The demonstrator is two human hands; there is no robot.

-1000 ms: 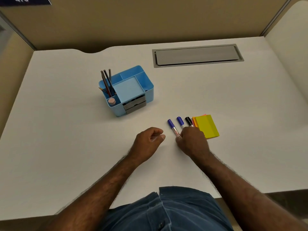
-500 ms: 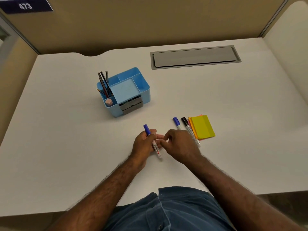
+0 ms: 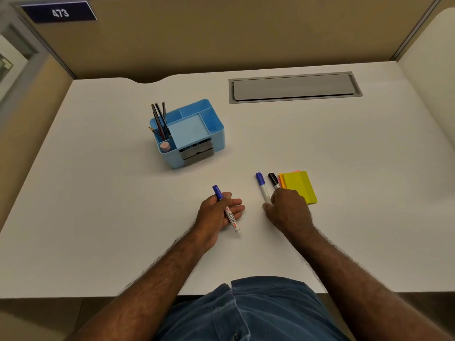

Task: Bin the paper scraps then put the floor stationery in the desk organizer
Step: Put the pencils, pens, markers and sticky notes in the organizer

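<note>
Three markers are in view on the white desk [image 3: 98, 217]. One blue-capped marker [image 3: 226, 207] lies across the left hand [image 3: 216, 212], which rests on the desk with palm turned up; the thumb presses over the barrel near the cap, while the fingers are only loosely bent beneath it, their tips showing past the barrel. The marker's white end juts out past the heel of the palm toward the person.

A second blue-capped marker [image 3: 262, 187] lies on the desk, cap pointing away from the person. The right hand [image 3: 288, 210] is set palm down over its near end, thumb [image 3: 267, 206] touching the barrel; the fingers curl downward, but whether they have closed on it cannot be told. The third marker, black-capped [image 3: 273, 180], lies just beside the second, its lower part hidden under the same hand.

Touching the black marker's right side is one stack of sticky notes [image 3: 299, 185]: yellow on top, with orange and pink edges showing beneath.

Farther back and left stands one blue desk organizer [image 3: 214, 136], well apart from both hands. Its rear left compartment holds three upright pencils [image 3: 160, 119], and a shorter pencil tip [image 3: 152, 129] pokes out at the left. One pink round eraser [image 3: 165, 145] sits in the front left compartment. Two grey drawers [image 3: 197, 152] face the person.

One grey cable hatch [image 3: 293, 87] is set into the desk at the rear right. One sign [image 3: 59, 12] reading 473 hangs on the partition.
</note>
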